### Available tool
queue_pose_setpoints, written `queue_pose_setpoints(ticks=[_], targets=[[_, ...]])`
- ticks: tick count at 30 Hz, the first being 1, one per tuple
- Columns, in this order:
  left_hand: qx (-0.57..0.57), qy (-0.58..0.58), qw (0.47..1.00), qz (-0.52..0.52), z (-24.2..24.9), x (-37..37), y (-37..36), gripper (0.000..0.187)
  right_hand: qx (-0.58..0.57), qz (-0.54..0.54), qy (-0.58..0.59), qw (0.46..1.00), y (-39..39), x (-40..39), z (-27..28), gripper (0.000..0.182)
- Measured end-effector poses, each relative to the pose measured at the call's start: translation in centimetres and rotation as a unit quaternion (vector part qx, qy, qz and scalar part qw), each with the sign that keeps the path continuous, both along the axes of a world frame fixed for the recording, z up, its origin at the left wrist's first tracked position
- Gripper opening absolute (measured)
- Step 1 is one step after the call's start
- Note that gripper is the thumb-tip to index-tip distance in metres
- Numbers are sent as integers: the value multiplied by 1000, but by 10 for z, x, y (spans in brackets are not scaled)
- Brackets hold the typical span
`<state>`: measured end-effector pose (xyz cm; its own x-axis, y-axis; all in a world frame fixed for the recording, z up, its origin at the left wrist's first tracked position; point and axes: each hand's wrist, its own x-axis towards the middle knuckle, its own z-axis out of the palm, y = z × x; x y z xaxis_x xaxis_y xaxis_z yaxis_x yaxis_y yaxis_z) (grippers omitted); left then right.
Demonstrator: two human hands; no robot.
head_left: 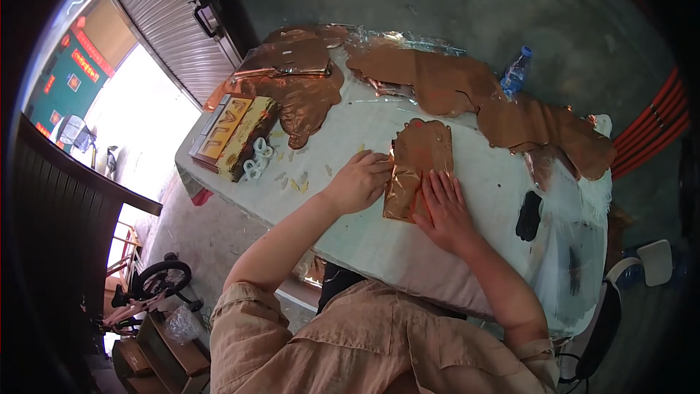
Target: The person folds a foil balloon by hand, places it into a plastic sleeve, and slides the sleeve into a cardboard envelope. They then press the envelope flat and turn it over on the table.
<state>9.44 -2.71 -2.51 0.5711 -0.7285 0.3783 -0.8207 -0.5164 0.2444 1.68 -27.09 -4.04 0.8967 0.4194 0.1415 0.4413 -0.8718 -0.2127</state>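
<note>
A folded copper-coloured foil piece (423,147) with a scalloped far edge lies on the white-covered table in front of me. At its left side my left hand (359,182) has its fingers bent and closed on the foil's edge; the thumb is hard to see. My right hand (446,213) lies flat over the lower right of the same foil, fingers stretched out and pressing on it. Wrinkles and bright reflections show on the foil between the two hands.
Stacked copper foil pieces (292,58) lie at the back left, and a row of them (445,80) runs along the right. A printed box (233,135), white scissors (257,160), small yellow scraps, a blue-labelled bottle (516,73) and a black object (529,216) are also on the table (467,277).
</note>
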Motion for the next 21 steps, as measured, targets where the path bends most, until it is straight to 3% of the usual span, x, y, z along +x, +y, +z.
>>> queue_pose_setpoints(ticks=[11,13,14,16,20,21], targets=[[-68,85,992,-57,-2,14,-10,33,-7,0,3,1000,1,0,2,76],[-159,193,968,-9,-4,15,-11,20,-5,1,3,1000,0,0,1,76],[-158,195,968,-11,-5,16,-12,20,-4,2,2,1000,0,0,0,76],[-272,420,862,79,-4,16,-15,16,-2,3,-4,1000,-1,-1,-1,76],[-234,426,865,122,-9,17,-26,18,7,2,-7,1000,0,-1,1,75],[-267,407,864,132,-11,15,-29,23,8,0,-7,1000,0,-1,0,75]])
